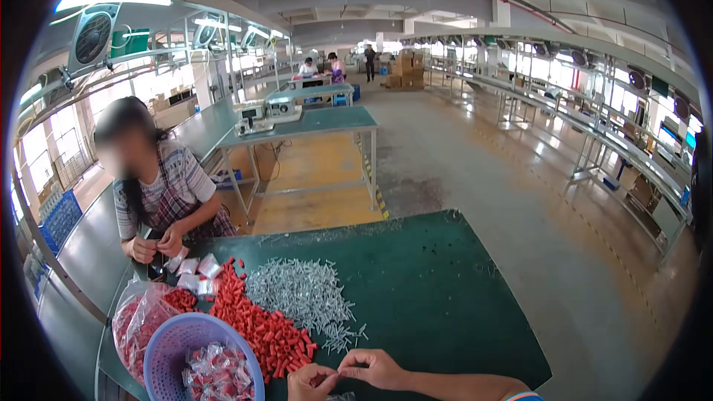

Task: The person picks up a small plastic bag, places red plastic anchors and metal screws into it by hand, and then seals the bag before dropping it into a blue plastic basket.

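My left hand [312, 382] and right hand [375, 367] pinch something too small to identify, and a fumble could lose it among the red plugs [267, 330] just beyond my left hand.

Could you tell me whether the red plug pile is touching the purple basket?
Touching: the head view shows the red plug pile running against the purple basket rim, no mat between.

1 purple basket [165, 341], 2 heaps, 1 co-worker [160, 186]

A dark green table mat [445, 289] is seen – red wall plugs [260, 319], silver-grey screws [301, 293], a lilac basket [167, 345], a co-worker's striped shirt [174, 178].
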Demonstrator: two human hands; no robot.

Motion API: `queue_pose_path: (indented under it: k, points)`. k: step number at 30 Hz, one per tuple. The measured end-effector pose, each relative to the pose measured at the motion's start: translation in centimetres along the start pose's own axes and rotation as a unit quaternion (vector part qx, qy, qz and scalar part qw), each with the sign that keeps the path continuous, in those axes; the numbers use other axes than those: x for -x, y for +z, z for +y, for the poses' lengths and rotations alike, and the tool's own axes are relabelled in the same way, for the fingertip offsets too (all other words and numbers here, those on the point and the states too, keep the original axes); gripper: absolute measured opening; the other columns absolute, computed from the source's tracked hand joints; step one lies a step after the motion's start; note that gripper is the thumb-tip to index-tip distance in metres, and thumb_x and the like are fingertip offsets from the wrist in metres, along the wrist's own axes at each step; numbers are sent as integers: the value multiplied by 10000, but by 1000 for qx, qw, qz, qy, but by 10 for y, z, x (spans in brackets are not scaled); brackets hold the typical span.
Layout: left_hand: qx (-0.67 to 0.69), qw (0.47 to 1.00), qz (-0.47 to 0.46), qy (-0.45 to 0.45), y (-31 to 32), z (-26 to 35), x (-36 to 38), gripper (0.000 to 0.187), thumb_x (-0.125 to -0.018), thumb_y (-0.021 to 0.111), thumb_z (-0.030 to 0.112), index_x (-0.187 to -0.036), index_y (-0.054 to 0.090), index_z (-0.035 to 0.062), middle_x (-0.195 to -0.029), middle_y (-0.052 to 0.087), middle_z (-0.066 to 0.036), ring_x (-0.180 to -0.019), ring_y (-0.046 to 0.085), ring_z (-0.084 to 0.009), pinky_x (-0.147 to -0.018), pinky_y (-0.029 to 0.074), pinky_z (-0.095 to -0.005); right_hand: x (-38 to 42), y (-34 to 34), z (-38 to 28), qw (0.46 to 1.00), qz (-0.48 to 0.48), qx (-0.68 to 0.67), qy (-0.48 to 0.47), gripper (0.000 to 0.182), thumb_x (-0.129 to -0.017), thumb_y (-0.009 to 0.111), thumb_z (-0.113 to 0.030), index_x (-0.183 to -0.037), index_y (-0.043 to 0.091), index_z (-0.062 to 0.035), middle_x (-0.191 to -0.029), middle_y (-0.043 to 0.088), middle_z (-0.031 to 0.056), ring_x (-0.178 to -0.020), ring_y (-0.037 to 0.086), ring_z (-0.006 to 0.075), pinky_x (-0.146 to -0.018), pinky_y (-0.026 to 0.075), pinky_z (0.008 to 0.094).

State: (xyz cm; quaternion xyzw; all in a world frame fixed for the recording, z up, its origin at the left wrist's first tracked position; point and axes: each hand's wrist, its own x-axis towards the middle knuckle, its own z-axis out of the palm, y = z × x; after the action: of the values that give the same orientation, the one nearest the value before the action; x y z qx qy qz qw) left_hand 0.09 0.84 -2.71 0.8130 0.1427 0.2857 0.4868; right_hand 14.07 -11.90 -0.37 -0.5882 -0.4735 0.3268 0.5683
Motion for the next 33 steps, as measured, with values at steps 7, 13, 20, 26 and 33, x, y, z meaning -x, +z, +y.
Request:
queue_pose_path:
  k: [7, 13, 20, 26, 33]
  points:
    - [-18, 1000, 5, -1, 1, 4, -3, 23, -773, 632, -6, -752, 627, -1, -681, 595, -28, -629, 544, -76, -577, 444, -221, -4, -6, -8, 1000, 2, 13, -26, 189, -846, 627, -205, -883, 630, -20, -834, 621, 32, -795, 592, 108, -728, 459, 245]
    - [32, 998, -15, -46, -8, 36, -8, 38, -772, 664, 51, -775, 645, 19, -673, 606, -9, -579, 514, -40, -500, 396, -195, -1, -5, -8, 997, 46, 55, -28, 139, -779, 683, -155, -816, 643, -27, -811, 627, 53, -777, 603, 142, -707, 471, 265]
    - [116, 991, -34, 60, -8, 12, -9, 118, -824, 607, 105, -773, 600, -1, -709, 578, -82, -651, 595, -162, -566, 468, -288, -4, 14, 6, 997, 75, 5, -26, 141, -832, 619, -98, -735, 556, -19, -732, 505, 22, -676, 499, 95, -616, 431, 235]
    - [88, 993, 22, 74, -10, 13, -10, 137, -704, 667, 87, -659, 576, -5, -602, 561, -110, -592, 589, -191, -535, 450, -295, -4, 5, 15, 999, 49, -21, -14, 168, -885, 523, -118, -748, 491, -26, -724, 470, 13, -661, 468, 81, -646, 380, 213]
    - [90, 996, -7, 10, -25, 30, -12, 119, -790, 633, 120, -758, 650, 7, -705, 630, -101, -658, 616, -147, -583, 481, -269, -10, 20, -23, 997, 68, -9, 41, 218, -891, 522, -188, -807, 581, 4, -746, 563, 33, -696, 522, 93, -650, 417, 231]
